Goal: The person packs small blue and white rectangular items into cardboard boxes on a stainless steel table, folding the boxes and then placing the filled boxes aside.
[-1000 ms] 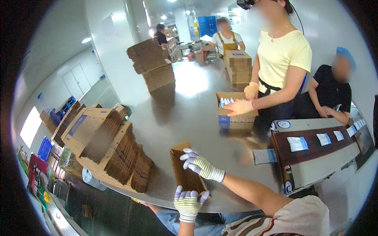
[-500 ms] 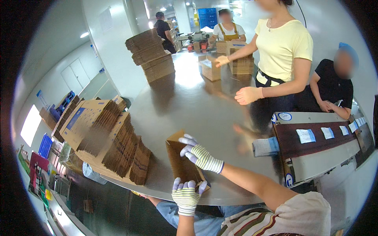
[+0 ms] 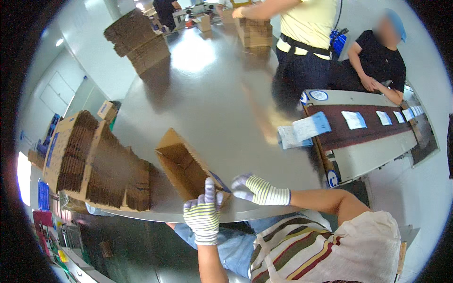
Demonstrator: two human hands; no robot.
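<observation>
While a steel bench (image 3: 198,94) carries it near the front edge, an opened cardboard box (image 3: 186,167) is being squared up; flaps would be folded next. Left hand (image 3: 203,214): grip pressed on its end. Right hand (image 3: 257,188): grip curled, touching its corner.

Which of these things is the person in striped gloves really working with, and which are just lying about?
In use:
- open brown cardboard box
- left hand and right hand, both on the box's near end

Lying about:
- stack of flat brown cardboard blanks
- far pile of folded cartons
- white-and-blue packets
- dark conveyor belt
</observation>
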